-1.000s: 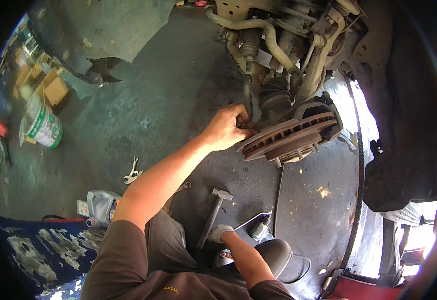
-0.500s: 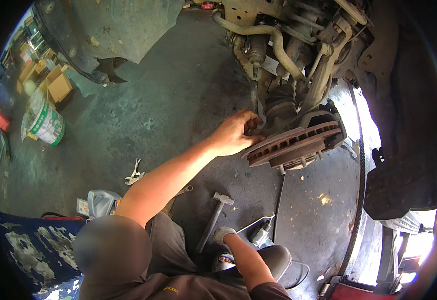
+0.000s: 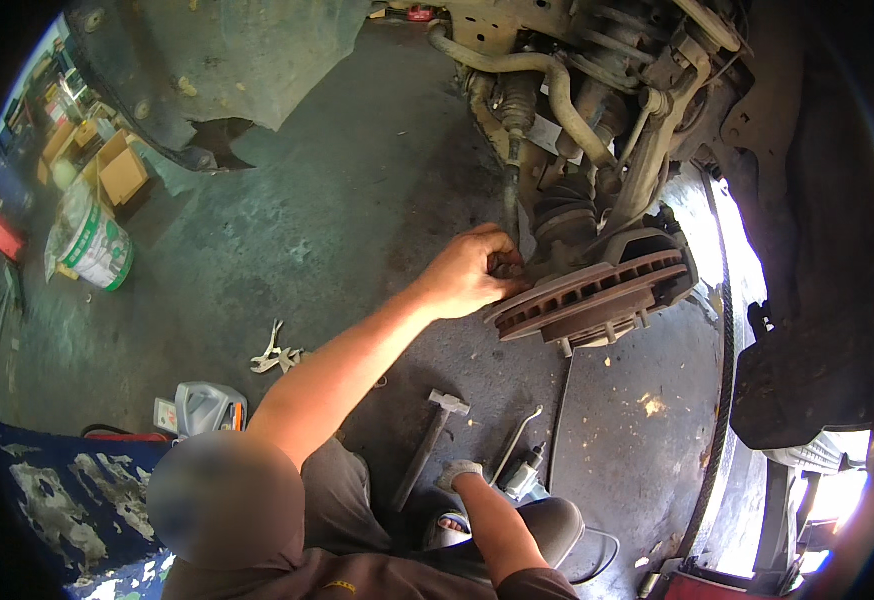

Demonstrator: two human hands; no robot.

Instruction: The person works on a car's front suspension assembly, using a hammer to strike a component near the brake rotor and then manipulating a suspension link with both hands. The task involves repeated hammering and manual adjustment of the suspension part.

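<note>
Rust-brown, the brake disc [image 3: 594, 303] sits just right of our left hand [image 3: 471, 272]; whether that or our right hand [image 3: 460, 474] grips anything, we cannot tell.

Before me is the dark floor [image 3: 357, 190]; on it lie a hammer [image 3: 423, 453] and some metal pliers [image 3: 269, 357], and farther left stands a white-and-green bucket [image 3: 97, 246].
</note>
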